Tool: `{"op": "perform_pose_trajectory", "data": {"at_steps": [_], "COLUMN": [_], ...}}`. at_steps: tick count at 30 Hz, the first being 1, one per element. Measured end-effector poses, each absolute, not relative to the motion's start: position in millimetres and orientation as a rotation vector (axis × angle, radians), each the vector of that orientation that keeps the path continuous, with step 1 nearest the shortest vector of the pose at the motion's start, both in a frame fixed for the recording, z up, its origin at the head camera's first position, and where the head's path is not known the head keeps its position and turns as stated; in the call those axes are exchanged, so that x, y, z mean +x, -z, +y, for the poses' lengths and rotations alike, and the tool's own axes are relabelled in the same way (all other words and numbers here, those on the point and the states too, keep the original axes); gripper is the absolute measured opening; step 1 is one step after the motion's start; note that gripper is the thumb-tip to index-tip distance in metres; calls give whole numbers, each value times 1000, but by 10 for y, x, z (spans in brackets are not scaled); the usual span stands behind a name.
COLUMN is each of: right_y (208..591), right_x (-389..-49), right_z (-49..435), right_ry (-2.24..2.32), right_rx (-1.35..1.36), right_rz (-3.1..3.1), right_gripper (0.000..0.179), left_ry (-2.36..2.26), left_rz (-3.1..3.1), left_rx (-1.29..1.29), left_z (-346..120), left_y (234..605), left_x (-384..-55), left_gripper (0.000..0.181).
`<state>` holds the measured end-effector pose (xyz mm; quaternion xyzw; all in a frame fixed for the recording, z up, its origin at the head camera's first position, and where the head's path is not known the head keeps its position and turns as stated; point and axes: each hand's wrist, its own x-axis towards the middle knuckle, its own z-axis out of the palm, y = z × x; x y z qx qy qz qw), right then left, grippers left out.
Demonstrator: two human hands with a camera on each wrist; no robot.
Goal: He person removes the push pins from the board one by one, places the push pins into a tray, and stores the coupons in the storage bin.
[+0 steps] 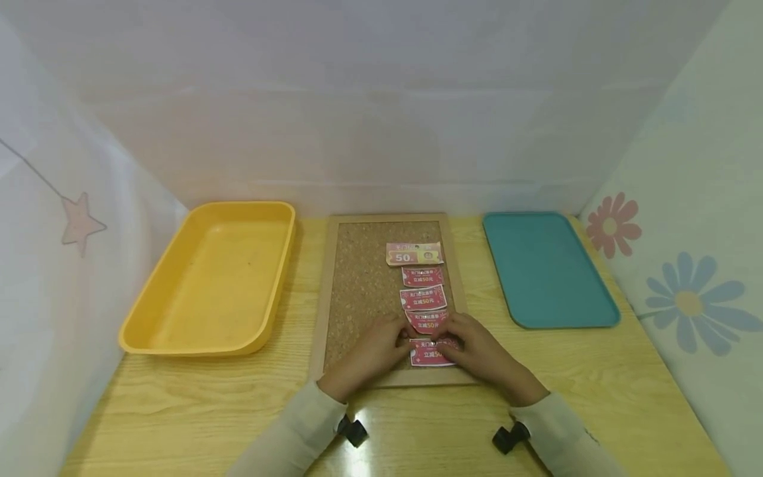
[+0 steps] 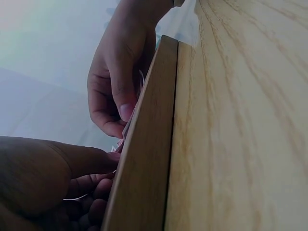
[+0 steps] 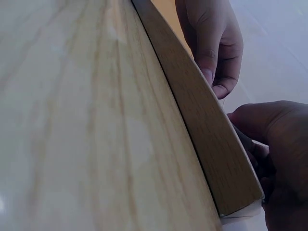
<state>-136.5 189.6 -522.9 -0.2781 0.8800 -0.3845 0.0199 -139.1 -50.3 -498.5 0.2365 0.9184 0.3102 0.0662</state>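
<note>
A framed corkboard [image 1: 363, 285] lies on the table with a column of paper coupons along its right side. Lowest in the column is a red coupon [image 1: 424, 362], with a small pin visible near its top edge. My left hand [image 1: 381, 344] pinches this coupon at its upper left corner, thumb and forefinger close together. On the other side, my right hand [image 1: 479, 351] has its thumb and forefinger curled over the right part, fingertips right at the pin. In both wrist views the board's wooden frame [image 2: 144, 130] hides much of the coupon.
Above it, several coupons are pinned in line: red coupons [image 1: 422, 298] and a wider pink-and-yellow coupon [image 1: 414, 254] at the top. A deep yellow tray [image 1: 208, 291] stands left of the board, a flat teal tray [image 1: 545, 271] right of it. Pale curtains [image 1: 381, 132] enclose the table.
</note>
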Motion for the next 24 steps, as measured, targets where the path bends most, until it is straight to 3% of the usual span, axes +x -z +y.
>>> {"op": "perform_pose_trajectory", "data": {"at_steps": [24], "right_y": [5143], "right_x": [-1346], "right_z": [1804], "right_ry": [1036], "right_rx": [-895], "right_rz": [2816], "right_gripper": [10], "left_ry": [-953], "left_rz": [2743], "left_rx": [727], "left_z": [-538], "left_y": [4995], "left_x": [-1406], "left_gripper": [13]}}
